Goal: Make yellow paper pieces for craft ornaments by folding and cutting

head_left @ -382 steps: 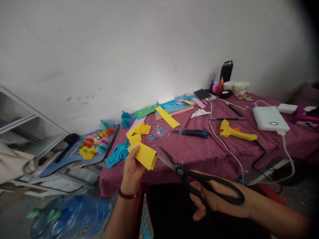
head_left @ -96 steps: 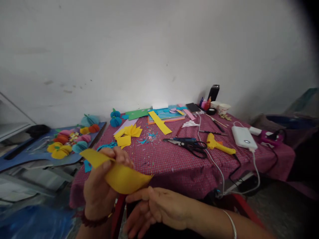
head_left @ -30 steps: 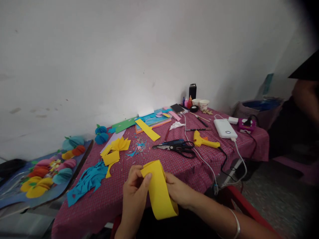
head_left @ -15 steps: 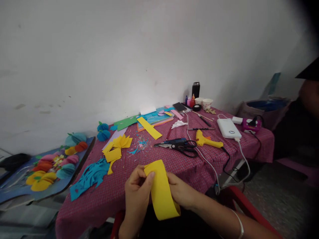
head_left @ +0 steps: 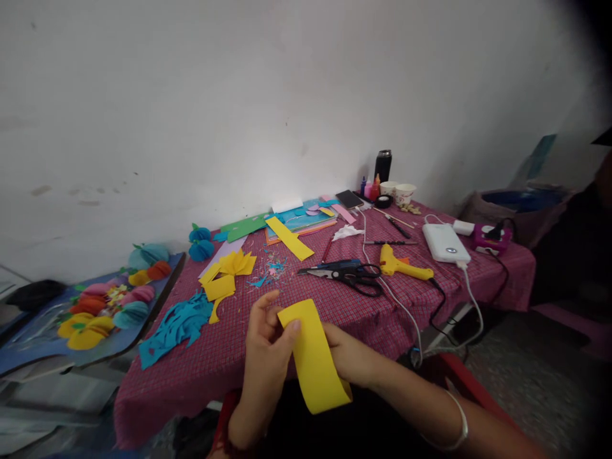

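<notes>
Both of my hands hold a yellow paper strip (head_left: 316, 363), bent over at its lower end, in front of the table's near edge. My left hand (head_left: 268, 341) pinches its upper left edge with the thumb on top, the index finger raised. My right hand (head_left: 351, 357) grips the strip from behind on the right; its fingertips are hidden by the paper. Beyond my hands lie scissors (head_left: 349, 274) and a yellow glue gun (head_left: 404, 264). Another yellow strip (head_left: 289, 238) rests near the coloured sheets, and folded yellow pieces (head_left: 229, 271) lie to the left.
Blue paper scraps (head_left: 179, 328) cover the table's left corner. Paper flowers (head_left: 102, 312) sit on a blue board at left. A white power bank (head_left: 447, 242) with cables, a purple adapter (head_left: 492, 239), paper cups (head_left: 404, 192) and a black flask (head_left: 383, 167) stand at right. A person (head_left: 578, 242) is at far right.
My left index finger has lifted and straightened away from the strip, while the thumb stays on it. The view has shifted slightly, and the person at right shows less.
</notes>
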The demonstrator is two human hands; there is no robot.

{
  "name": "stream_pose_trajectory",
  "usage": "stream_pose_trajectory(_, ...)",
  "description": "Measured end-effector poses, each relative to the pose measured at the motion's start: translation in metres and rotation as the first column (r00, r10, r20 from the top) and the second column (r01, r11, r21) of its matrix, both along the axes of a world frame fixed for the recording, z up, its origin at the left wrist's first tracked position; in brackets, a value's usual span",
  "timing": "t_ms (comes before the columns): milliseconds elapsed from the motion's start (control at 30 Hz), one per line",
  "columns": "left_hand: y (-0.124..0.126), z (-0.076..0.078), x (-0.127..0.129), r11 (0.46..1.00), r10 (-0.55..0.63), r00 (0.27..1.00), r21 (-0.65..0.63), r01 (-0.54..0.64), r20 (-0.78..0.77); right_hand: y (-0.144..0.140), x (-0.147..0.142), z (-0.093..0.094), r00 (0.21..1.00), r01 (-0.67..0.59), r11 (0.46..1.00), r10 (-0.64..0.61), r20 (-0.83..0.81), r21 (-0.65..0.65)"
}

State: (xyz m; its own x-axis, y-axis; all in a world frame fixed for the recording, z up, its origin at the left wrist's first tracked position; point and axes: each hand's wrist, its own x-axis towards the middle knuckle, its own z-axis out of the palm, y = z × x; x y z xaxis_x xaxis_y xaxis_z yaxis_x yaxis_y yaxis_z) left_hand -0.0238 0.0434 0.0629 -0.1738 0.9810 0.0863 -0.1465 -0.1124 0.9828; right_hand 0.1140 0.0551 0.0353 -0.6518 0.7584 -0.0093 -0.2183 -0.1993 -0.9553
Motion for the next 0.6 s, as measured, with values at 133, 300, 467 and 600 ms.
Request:
stream_pose_trajectory(133, 0.016, 0.001, -0.019, 0.971, -0.205, 0.979, -0.133, 0.200, -0.020, 0.016, 0.019, -0.003, 0.983, -0.160, 0.987, 0.160, 0.087, -0.006)
stream_pose_trajectory(300, 0.031, -0.003, -0.031, 0.997, 0.048, 0.983, -0.064, -0.037, 0.175, 0.023, 0.044, -0.007, 0.992, 0.121, 0.989, -0.123, 0.022, 0.087)
stream_pose_trajectory(467, 0.037, -0.005, -0.033, 0.995, 0.097, 0.947, -0.020, -0.095, 0.305, 0.023, 0.048, -0.008, 0.992, 0.117, 0.977, -0.107, -0.067, 0.177)
stream_pose_trajectory(600, 0.036, -0.005, -0.033, 0.997, 0.076, 0.952, -0.022, -0.073, 0.298, 0.024, 0.044, -0.002, 0.975, 0.156, 0.945, -0.193, 0.106, 0.289)
